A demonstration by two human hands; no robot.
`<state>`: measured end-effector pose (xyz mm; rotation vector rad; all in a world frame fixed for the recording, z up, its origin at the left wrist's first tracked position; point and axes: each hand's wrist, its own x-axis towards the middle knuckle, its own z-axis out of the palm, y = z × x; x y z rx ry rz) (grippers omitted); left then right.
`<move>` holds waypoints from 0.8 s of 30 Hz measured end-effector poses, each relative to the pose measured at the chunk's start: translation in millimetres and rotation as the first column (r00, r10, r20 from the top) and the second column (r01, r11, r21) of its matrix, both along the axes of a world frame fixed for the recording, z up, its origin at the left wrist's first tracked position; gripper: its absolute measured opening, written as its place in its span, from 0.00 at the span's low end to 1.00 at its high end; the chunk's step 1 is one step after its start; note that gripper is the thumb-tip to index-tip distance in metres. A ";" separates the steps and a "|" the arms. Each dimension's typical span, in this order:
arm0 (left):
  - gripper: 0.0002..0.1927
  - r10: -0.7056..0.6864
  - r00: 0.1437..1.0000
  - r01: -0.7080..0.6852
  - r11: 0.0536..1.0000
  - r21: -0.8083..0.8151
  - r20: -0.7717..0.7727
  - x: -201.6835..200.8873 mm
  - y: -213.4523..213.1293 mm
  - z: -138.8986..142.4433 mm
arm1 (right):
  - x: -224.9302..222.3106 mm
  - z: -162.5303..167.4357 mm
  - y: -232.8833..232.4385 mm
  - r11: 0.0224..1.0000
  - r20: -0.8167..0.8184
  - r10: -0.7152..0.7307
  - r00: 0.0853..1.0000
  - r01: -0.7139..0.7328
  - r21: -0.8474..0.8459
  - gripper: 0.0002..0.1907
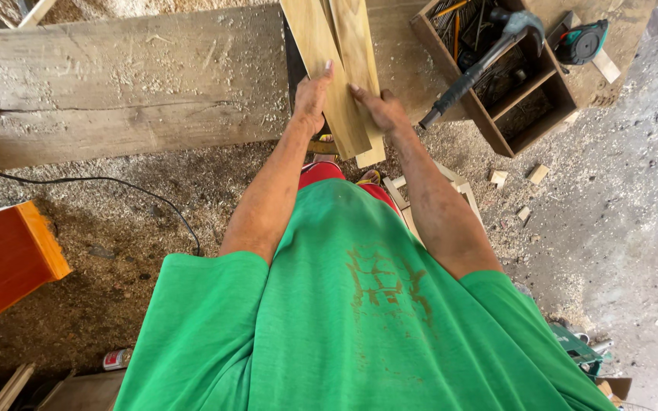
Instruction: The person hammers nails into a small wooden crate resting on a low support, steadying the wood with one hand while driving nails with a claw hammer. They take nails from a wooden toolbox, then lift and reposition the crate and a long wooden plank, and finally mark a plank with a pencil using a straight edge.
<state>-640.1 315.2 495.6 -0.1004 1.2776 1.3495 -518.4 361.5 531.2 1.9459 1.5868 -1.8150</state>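
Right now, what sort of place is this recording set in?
Most likely a rough woodworking shop. Sawdust covers the ground, a wooden toolbox holds a hammer and nails, and both hands, left hand and right hand, press on wooden planks lying over a heavy beam.

A woodworking shop: sawdust-strewn floor (138,228), heavy timber beam (116,84), boxed hammer (489,53).
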 end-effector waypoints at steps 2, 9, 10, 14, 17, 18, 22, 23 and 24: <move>0.39 -0.047 0.999 0.047 0.998 -0.039 0.002 -1.0 -0.9 -2.1 | -1.2 1.4 0.6 0.998 -0.036 -0.024 0.999 0.022 -0.060 0.57; 0.31 -0.011 1.000 0.011 0.995 -0.096 0.004 -0.5 3.4 -5.0 | -6.2 14.2 3.6 0.976 -0.144 -0.154 0.977 0.128 -0.178 0.48; 0.30 0.045 0.997 -0.041 0.997 -0.061 0.067 -0.9 4.0 -5.6 | -6.0 15.8 4.7 0.957 -0.197 -0.212 0.957 0.162 -0.242 0.45; 0.30 0.049 0.986 -0.046 0.999 -0.023 0.157 -3.4 4.4 -8.9 | -6.1 16.8 8.0 0.957 -0.198 -0.210 0.958 0.160 -0.242 0.37; 0.29 0.059 0.998 -0.056 0.994 -0.091 0.027 -2.0 2.7 -11.5 | -6.9 13.9 8.5 0.954 -0.211 -0.218 0.953 0.162 -0.254 0.35; 0.27 0.070 0.996 -0.074 0.993 -0.090 -0.049 -1.4 2.2 -12.4 | -6.9 9.9 7.9 0.951 -0.221 -0.221 0.950 0.160 -0.263 0.34; 0.22 0.099 0.971 -0.119 0.990 -0.077 -0.219 -3.6 2.1 -16.5 | -9.5 0.5 8.8 0.915 -0.313 -0.295 0.902 0.173 -0.364 0.32; 0.21 0.100 0.970 -0.114 0.992 -0.051 -0.224 -6.5 1.6 -17.4 | -11.2 -1.9 8.0 0.912 -0.307 -0.298 0.904 0.174 -0.372 0.32; 0.20 0.102 0.968 -0.111 0.994 -0.025 -0.229 -10.0 0.6 -18.2 | -13.1 -4.1 7.0 0.908 -0.302 -0.298 0.905 0.172 -0.381 0.31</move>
